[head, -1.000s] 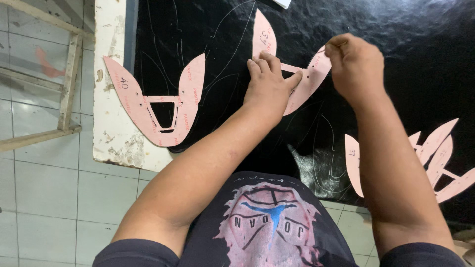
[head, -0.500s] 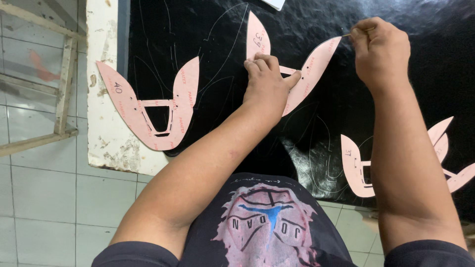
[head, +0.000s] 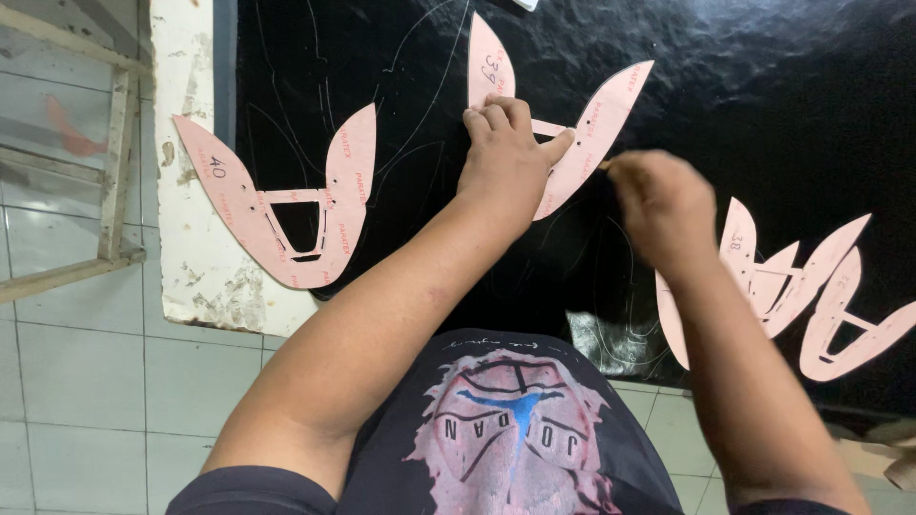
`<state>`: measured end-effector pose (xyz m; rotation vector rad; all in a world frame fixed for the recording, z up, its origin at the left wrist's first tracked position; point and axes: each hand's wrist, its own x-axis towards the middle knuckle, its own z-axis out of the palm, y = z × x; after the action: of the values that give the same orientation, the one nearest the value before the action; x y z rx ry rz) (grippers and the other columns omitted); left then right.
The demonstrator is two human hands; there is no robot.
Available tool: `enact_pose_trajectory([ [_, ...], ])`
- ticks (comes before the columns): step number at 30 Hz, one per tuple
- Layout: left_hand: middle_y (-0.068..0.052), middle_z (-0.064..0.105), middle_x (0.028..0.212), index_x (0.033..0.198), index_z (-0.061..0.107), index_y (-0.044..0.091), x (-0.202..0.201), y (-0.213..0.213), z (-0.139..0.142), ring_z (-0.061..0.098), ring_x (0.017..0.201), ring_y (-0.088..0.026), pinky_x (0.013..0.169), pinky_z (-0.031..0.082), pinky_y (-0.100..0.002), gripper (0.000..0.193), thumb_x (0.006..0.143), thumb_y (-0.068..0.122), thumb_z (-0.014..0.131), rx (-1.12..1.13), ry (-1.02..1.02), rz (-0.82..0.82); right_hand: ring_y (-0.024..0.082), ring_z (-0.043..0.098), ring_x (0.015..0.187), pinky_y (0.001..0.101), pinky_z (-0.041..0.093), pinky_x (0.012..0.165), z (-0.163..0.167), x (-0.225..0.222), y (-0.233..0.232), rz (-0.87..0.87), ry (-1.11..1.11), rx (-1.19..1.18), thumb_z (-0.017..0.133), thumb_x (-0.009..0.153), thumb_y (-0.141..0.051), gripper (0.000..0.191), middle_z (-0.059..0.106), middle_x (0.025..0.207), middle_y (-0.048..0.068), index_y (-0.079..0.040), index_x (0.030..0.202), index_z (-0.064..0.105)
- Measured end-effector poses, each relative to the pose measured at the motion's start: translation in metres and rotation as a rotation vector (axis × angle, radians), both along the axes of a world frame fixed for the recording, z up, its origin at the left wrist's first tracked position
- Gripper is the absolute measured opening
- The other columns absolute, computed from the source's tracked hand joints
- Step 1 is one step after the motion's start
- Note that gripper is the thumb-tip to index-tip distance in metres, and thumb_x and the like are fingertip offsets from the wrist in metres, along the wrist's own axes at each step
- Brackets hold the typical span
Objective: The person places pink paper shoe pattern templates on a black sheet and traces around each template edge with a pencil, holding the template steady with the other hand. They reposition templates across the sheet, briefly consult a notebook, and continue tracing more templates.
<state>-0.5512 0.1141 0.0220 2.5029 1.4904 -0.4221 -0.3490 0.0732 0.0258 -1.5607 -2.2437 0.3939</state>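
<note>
A pink card pattern piece [head: 582, 133], forked into two pointed wings joined by a narrow bridge, lies flat on a sheet of black material [head: 763, 105] near its upper middle. The left hand [head: 506, 157] presses down on the bridge of this pattern, fingers curled and knuckles up, the thumb stretched out along the right wing; it pins the card rather than grasping it. The right hand [head: 658, 195] sits just beside the lower tip of that right wing, fingers bunched into a pinch. It is blurred, and whether it holds a marking tool between the fingertips cannot be told.

Thin pale traced outlines show on the black sheet around and to the left of the pinned pattern.

Further left, a second pink pattern [head: 286, 205] of the same forked shape lies half on the black sheet and half on the worn white tabletop [head: 191, 267], well apart from both hands. To the right, past the right forearm, a small pile of similar pink patterns [head: 811, 286] lies overlapping on the black sheet, near its lower edge.

No box, tray or other container is visible; every pattern lies loose on the flat surface.

Beyond the table's left edge are pale floor tiles [head: 57, 401] and a wooden frame [head: 114, 162].
</note>
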Motion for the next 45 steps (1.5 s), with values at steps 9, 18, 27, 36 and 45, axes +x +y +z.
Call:
enact_pose_trajectory([
  [9,-0.041,0.041,0.140,0.150,0.049,0.035,-0.010,-0.006,-0.014,0.046,0.127,-0.051,0.110,0.034,-0.059,0.069,0.086,0.021,0.071,0.058,-0.114,0.036,0.031,0.071,0.092,0.0392,0.057,0.080,-0.009,-0.010,-0.025,-0.029,0.072,-0.089,0.072,0.101,-0.011,0.009,0.073,0.101,0.013,-0.005,0.107,0.071],
  [18,-0.041,0.039,0.140,0.149,0.048,0.034,-0.011,-0.009,-0.014,0.043,0.128,-0.054,0.110,0.031,-0.062,0.074,0.081,0.021,0.074,0.079,-0.120,0.053,0.031,0.074,0.092,0.0369,0.058,0.081,-0.012,0.006,0.008,-0.101,0.136,0.079,0.072,0.108,-0.008,0.007,0.074,0.105,0.014,-0.002,0.111,0.071],
  [27,-0.039,0.036,0.142,0.147,0.048,0.037,-0.013,-0.008,-0.014,0.038,0.130,-0.053,0.109,0.030,-0.064,0.074,0.080,0.020,0.075,0.020,-0.153,0.071,0.031,0.071,0.087,0.0393,0.055,0.075,-0.004,-0.016,-0.023,0.012,0.058,-0.079,0.072,0.099,-0.012,0.009,0.072,0.095,0.013,-0.004,0.102,0.071],
  [36,-0.038,0.040,0.140,0.147,0.051,0.038,-0.011,-0.011,-0.023,0.043,0.126,-0.051,0.108,0.033,-0.063,0.073,0.081,0.017,0.075,0.082,-0.140,0.064,0.028,0.072,0.090,0.0372,0.056,0.079,-0.002,-0.004,0.007,-0.113,0.198,0.067,0.070,0.108,-0.009,0.007,0.073,0.101,0.012,-0.003,0.109,0.070],
  [45,-0.029,0.047,0.137,0.132,0.053,-0.005,-0.026,-0.014,-0.023,0.050,0.121,-0.039,0.106,0.037,-0.056,0.088,0.066,0.041,0.089,0.153,-0.184,0.088,0.032,0.068,0.091,0.0420,0.054,0.079,-0.012,-0.039,-0.050,0.126,0.106,0.031,0.072,0.097,-0.008,0.006,0.072,0.097,0.009,-0.008,0.103,0.070],
])
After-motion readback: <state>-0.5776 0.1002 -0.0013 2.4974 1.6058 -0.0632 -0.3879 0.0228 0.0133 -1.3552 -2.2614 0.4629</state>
